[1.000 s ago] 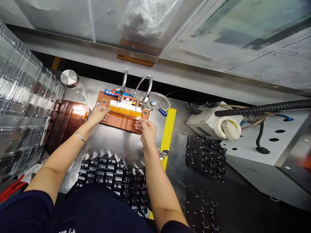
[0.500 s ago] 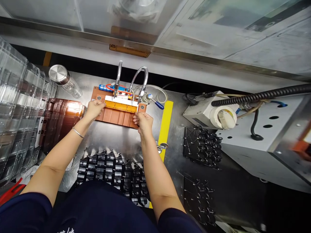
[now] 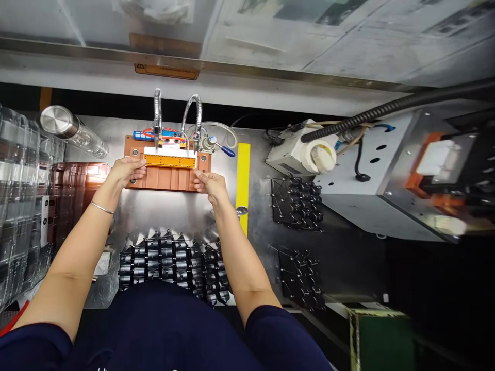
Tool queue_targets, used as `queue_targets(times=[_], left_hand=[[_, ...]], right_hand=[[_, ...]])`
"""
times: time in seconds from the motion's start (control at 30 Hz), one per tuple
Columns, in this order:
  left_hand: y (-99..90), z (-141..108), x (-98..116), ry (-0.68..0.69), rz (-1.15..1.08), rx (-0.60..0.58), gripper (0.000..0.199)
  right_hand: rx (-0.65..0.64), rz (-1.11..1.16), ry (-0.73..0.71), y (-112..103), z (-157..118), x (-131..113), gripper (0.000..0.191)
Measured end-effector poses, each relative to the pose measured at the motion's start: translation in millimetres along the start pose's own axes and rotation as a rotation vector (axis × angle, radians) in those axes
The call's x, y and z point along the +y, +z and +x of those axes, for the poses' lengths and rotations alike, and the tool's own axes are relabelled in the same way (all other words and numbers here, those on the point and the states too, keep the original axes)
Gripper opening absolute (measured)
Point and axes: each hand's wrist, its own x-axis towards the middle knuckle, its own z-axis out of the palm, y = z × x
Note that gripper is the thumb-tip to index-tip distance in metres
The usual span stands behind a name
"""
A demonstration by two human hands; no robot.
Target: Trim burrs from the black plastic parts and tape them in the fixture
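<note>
A flat orange strip with rows of small dark holes lies along the front of a white block on a brown fixture. At its left end, the thumb and fingers of my left hand are closed on the strip's edge. My right hand has its thumb and forefinger pinched at the lower right corner, the other fingers curled. Two bendable metal hoses arch down over the white block. A blue-handled lever sits at the fixture's right rear.
Rows of black moulded parts lie before my body. More black parts are to the right, near a white machine. A steel-lidded bottle and stacked clear trays stand left. Yellow tape marks the bench.
My view has swung to the right, so the bench appears shifted left. Both hands stay at the ends of the orange strip on the fixture.
</note>
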Motion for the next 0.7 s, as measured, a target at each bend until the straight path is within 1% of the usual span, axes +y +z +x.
queue_targets(times=[0.07,0.1,0.13,0.17,0.23,0.27,0.3,0.37,0.43,0.47,0.5,0.57,0.63,0.67,0.7], left_hand=[[-8.8,-5,2,0.000,0.008,-0.025,0.010],[-13.8,-9,1,0.018,0.013,-0.017,0.010],[-18.8,-14,-2,0.044,0.019,0.000,0.010],[-23.5,-21,-7,0.076,0.024,0.023,0.010],[-30.6,-36,-23,0.138,0.050,0.068,0.013],[-32.4,-45,-32,0.156,0.068,0.076,0.013],[-32.9,-54,-43,0.164,0.088,0.072,0.013],[-30.9,-72,-66,0.162,0.123,0.038,0.016],[-28.4,-88,-85,0.161,0.142,-0.008,0.022],[-28.6,-95,-94,0.170,0.151,-0.023,0.025],[-30.4,-101,-101,0.187,0.162,-0.029,0.028],[-38.6,-113,-110,0.240,0.190,-0.013,0.032],[-49.3,-124,-115,0.316,0.226,0.034,0.033],[-53.6,-130,-116,0.357,0.244,0.064,0.033],[-56.0,-135,-116,0.393,0.255,0.093,0.033]], right_hand=[[0.007,-0.041,-0.060,-28,-28,15,0.030],[0.034,-0.079,-0.100,-47,-46,27,0.033],[0.071,-0.172,-0.176,-69,-66,42,0.038],[0.167,-0.293,-0.246,-91,-88,59,0.042],[0.311,-0.351,-0.248,-133,-129,97,0.047],[0.366,-0.375,-0.236,-149,-147,116,0.051],[0.394,-0.394,-0.218,-162,-162,135,0.056],[0.387,-0.419,-0.181,-177,-183,170,0.063],[0.354,-0.434,-0.164,-183,-194,194,0.062],[0.353,-0.442,-0.167,-186,-197,200,0.061],[0.368,-0.454,-0.177,-189,-200,203,0.060],[0.433,-0.478,-0.207,-197,-204,196,0.061],[0.481,-0.525,-0.273,-201,-206,174,0.059],[0.472,-0.568,-0.337,-198,-206,159,0.057],[0.430,-0.635,-0.438,-190,-203,142,0.053]])
